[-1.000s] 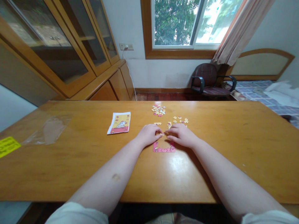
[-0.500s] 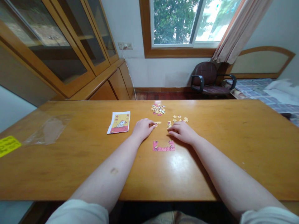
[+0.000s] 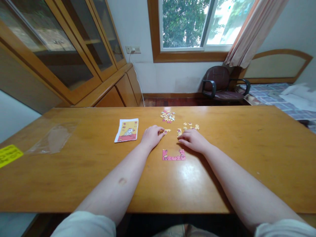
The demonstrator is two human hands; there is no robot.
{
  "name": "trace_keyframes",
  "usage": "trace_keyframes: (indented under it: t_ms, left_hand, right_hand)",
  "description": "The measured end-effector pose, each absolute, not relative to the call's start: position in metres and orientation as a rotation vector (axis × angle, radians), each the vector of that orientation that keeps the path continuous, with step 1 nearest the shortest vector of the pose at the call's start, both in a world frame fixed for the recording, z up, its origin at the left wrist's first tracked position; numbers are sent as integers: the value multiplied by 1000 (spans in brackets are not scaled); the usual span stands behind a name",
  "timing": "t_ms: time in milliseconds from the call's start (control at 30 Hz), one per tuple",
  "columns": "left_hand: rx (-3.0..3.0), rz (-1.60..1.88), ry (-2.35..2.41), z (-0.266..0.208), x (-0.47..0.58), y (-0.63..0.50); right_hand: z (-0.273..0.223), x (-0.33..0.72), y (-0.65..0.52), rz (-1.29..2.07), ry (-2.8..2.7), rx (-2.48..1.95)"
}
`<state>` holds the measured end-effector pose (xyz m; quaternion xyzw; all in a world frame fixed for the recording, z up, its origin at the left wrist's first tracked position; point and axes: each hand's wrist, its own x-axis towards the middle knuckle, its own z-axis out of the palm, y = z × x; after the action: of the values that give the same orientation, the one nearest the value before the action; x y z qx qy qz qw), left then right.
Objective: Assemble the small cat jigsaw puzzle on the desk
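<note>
Step in hand: building the border of a jigsaw, I judge; the pink section [image 3: 173, 158] lies joined as a three-sided frame, its gap facing the far edge of the bench [image 3: 61, 177]
Left hand [image 3: 152, 135]: fingers curled, tips at the left end of the short yellow strip [image 3: 168, 130]; I cannot tell whether they pinch it
Right hand [image 3: 192, 139]: fingers loosely bent at the near end of the upright strip [image 3: 179, 132]; pinch or mere touch, I cannot tell
Next move: would likely call for a light, level slide, keeping joints locked, and a look at the picture card [image 3: 127, 129]
Loose pieces: a mixed heap [image 3: 168, 116] by the middle of the far edge, yellow singles [image 3: 197, 126] just beyond the right hand
Bench surface: glossy brown wood, window glare close to the pink section; a clear wrapper [image 3: 53, 138] and yellow label [image 3: 10, 154] toward the left edge
Room: glass-fronted cabinet [image 3: 97, 80] behind the far left corner, window [image 3: 182, 24] and office chair [image 3: 217, 80] past the far edge, bed [image 3: 269, 90] off the far right corner
</note>
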<state>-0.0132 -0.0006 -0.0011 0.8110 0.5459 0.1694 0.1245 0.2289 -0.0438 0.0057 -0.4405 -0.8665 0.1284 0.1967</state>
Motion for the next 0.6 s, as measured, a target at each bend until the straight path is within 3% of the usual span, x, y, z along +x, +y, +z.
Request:
trace_keyframes:
  t_ms: [600]
  left_hand:
    - [2322, 434, 1671, 1, -12, -2]
  right_hand:
    - [6, 229, -44, 379, -2400, -1239]
